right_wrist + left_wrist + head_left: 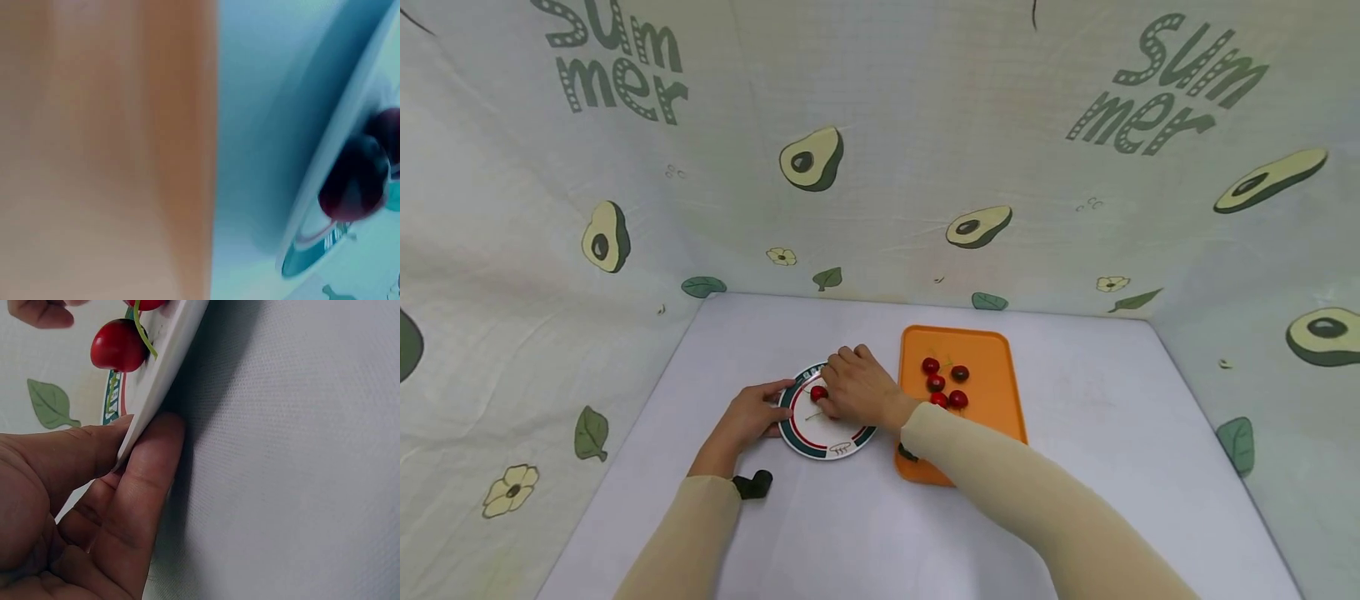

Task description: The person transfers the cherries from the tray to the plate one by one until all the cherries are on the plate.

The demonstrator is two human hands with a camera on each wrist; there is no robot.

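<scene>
A white plate point(827, 442) with a green and red rim lies on the table. My left hand point(758, 414) pinches its left rim between thumb and fingers point(147, 481). My right hand point(838, 392) arches over the plate with its fingertips down beside a red cherry point(818, 393). The left wrist view shows one cherry point(119, 345) with a green stem lying on the plate, a second cherry point(149, 303) at the frame's top, and a right fingertip point(37, 314) close by. Whether the right fingers hold a cherry is hidden. The right wrist view is blurred, with a dark cherry point(353, 181) on the plate.
An orange tray point(992, 417) lies right of the plate with several cherries point(943, 382) on it. A small black object point(752, 484) is at my left wrist. Avocado-print cloth walls close in the table at the left, back and right.
</scene>
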